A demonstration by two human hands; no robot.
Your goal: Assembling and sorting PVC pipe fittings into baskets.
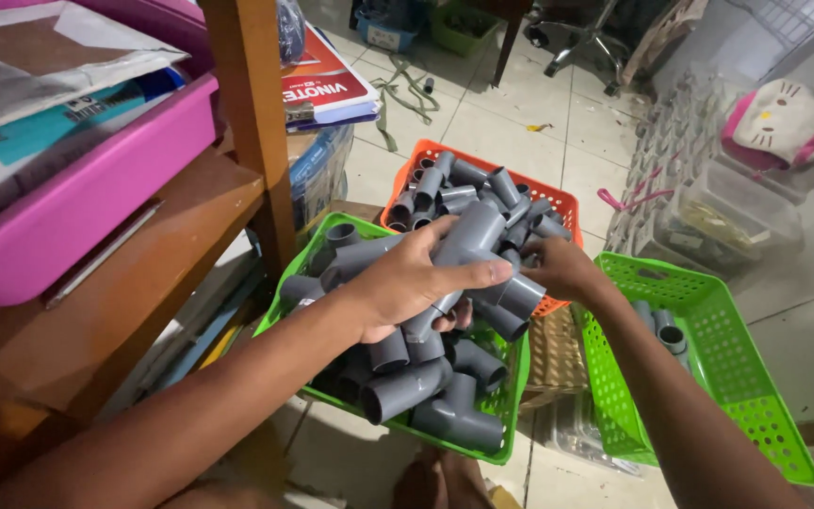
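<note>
left hand (pixel 407 283) fingers clamp grey pipe assembly (pixel 473 250) steady | right hand (pixel 562 269) grips its 3 o'clock end | above green basket (pixel 506 401)

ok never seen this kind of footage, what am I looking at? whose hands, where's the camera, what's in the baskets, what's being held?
There is no machine here. One camera sits on a person's head and looks down, so both bare arms that reach in from the bottom edge are that person's own.

The left hand grips a grey plastic pipe fitting. The right hand touches the grey fittings beside it, but what it grips is hidden.

Under the hands, a green basket is heaped with the same grey fittings. Behind it stands an orange basket, also full of them. On the right a second green basket holds only a few.

All of this sits on a tiled floor, beside a wooden shelf that carries a pink tray.
</note>
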